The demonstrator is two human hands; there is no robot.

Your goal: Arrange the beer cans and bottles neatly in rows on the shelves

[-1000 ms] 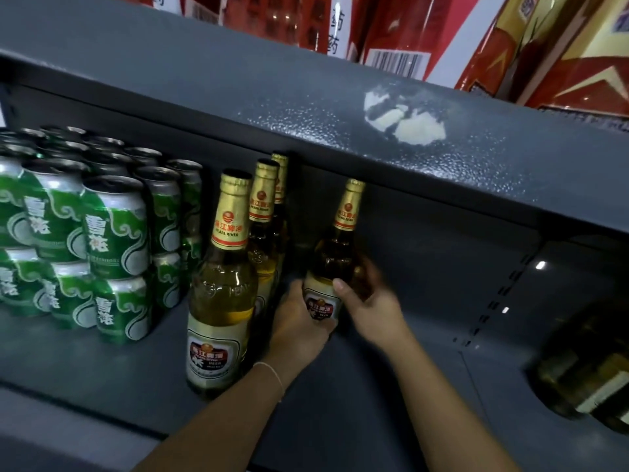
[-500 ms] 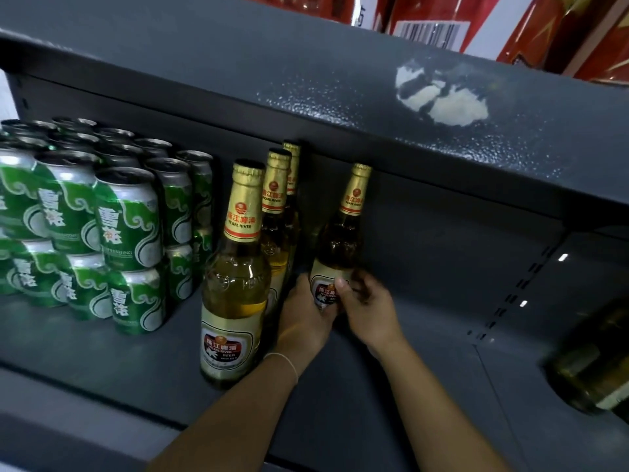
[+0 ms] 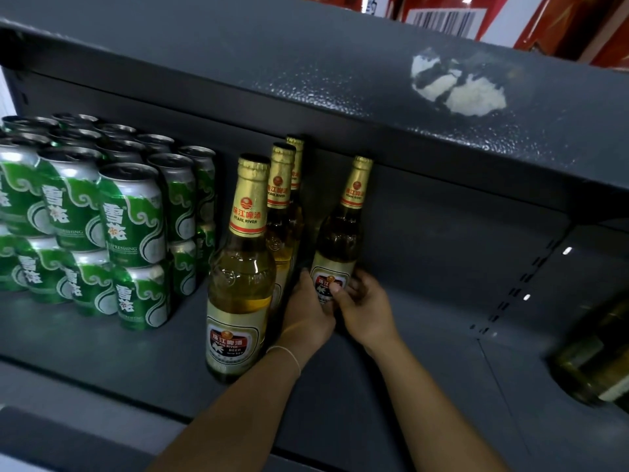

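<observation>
Both hands, left hand [image 3: 308,315] and right hand [image 3: 366,310], gripped the base of a gold-foiled beer bottle [image 3: 342,233] standing upright toward the back of the grey shelf [image 3: 391,386]. Just left stood a row of three bottles [image 3: 243,267] labelled "PEARL RIVER BEER". Further left, green cans [image 3: 129,216] with white Chinese characters and "REFRESHING" were stacked two high.

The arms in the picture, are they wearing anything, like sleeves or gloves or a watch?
No sleeves, gloves or watch show. Both forearms are bare right up to the picture's edge. The left hand has a thin, pale string bracelet looped round its wrist. The right hand and its wrist wear nothing that shows.
</observation>
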